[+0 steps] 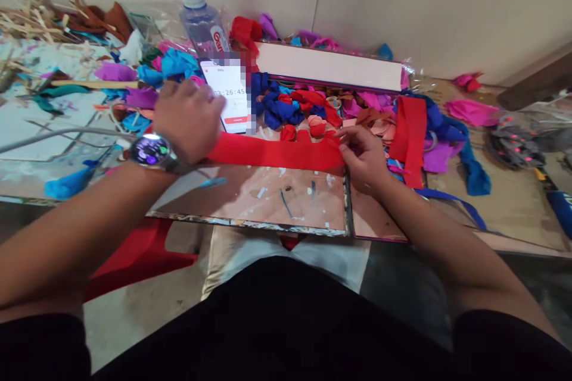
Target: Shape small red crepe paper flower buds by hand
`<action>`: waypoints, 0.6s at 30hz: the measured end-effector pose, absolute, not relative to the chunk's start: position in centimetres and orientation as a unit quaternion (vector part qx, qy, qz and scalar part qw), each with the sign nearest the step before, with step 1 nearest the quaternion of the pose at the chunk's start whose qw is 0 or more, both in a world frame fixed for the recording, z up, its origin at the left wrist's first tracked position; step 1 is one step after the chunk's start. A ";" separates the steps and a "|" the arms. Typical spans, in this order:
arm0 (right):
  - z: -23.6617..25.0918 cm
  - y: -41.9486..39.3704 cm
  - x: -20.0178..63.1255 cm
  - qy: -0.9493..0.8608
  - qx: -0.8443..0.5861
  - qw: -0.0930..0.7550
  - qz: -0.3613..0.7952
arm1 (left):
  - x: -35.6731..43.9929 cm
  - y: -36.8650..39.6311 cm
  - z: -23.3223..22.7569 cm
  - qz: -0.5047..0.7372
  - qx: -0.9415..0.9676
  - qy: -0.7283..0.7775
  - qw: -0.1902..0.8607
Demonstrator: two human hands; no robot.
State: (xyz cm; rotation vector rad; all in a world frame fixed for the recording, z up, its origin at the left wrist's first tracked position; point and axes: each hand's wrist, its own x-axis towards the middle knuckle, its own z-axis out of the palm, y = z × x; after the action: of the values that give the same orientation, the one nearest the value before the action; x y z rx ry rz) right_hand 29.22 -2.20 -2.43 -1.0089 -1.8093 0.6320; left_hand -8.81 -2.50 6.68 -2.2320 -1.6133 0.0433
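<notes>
A red crepe paper strip (277, 153) lies stretched sideways across the near part of the table. At its left end my left hand (190, 119), with a watch on the wrist, is closed with the knuckles up; the strip runs in under the fingers, whose tips are hidden. My right hand (364, 158) pinches the strip's other end between thumb and fingers, where the paper bunches a little. Just beyond the left hand a phone (227, 95) shows a running timer. Small rolled red pieces (288, 133) sit behind the strip.
Crumpled blue, pink and purple paper covers the back of the table. A plastic bottle (203, 24) and a long white box (330, 65) stand behind. Sticks (31, 24) are piled far left. Another red strip (410, 140) lies right. A grey cable (67, 131) reaches toward my left wrist.
</notes>
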 end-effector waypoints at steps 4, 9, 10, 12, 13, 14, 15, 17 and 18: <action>-2.0 -3.6 28.5 -0.826 -0.338 0.391 0.225 | -2.1 -4.2 4.4 -0.101 -0.893 -0.438 0.010; -2.4 -3.8 28.1 -0.859 -0.285 0.364 0.221 | 2.9 -3.2 -0.6 -0.299 -0.906 -0.255 -0.160; -2.5 -3.9 28.1 -0.857 -0.283 0.363 0.231 | 3.2 -3.0 -1.2 -0.309 -0.901 -0.239 -0.187; -2.5 -4.0 28.1 -0.853 -0.281 0.359 0.254 | 3.2 -2.9 -1.9 -0.300 -0.900 -0.213 -0.233; -2.5 -4.2 28.0 -0.851 -0.276 0.361 0.262 | 3.1 -2.9 -1.9 -0.298 -0.898 -0.211 -0.247; -2.4 -4.4 27.9 -0.851 -0.276 0.357 0.269 | 2.9 -3.0 -1.9 -0.298 -0.895 -0.210 -0.255; -2.3 -4.6 27.8 -0.850 -0.277 0.355 0.274 | 2.8 -3.1 -1.7 -0.302 -0.891 -0.215 -0.261; -1.9 -5.0 27.4 -0.847 -0.275 0.356 0.282 | 2.5 -3.3 -1.4 -0.305 -0.885 -0.219 -0.275; -1.6 -5.2 27.2 -0.847 -0.271 0.357 0.286 | 2.3 -3.4 -1.2 -0.308 -0.881 -0.222 -0.283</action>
State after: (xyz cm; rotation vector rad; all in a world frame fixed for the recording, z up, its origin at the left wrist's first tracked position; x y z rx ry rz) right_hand 27.21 -5.20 -1.64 -0.6996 -2.1875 0.7384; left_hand 2.32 -3.37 -1.21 -3.4122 -0.8619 -1.1927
